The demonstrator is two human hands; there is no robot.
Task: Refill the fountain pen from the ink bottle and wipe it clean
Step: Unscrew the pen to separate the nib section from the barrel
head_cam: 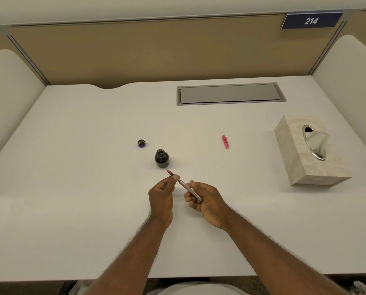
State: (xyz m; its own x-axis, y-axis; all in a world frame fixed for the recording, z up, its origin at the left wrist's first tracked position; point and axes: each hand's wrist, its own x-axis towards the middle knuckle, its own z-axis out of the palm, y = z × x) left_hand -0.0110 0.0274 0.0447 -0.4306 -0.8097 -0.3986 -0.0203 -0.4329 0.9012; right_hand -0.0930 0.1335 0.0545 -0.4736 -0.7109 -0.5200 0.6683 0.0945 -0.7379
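From the head view, both hands are holding the fountain pen (185, 185) above the near middle of the white desk (71, 135): the left hand (162, 193) is pinching it near the nib, the right hand (205, 200) is gripping the barrel. The nib is pointing at the open ink bottle (161, 159) just beyond. The bottle cap (141, 143) is lying far-left of the bottle, the pink pen cap (225, 142) is lying to the right, and a tissue box (311, 152) is sitting further right.

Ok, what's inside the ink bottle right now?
The ink bottle stands open on the desk, its cap lying apart. Dark ink shows through the glass, filling most of it. The pen nib is outside. The exact ink level cannot be told.
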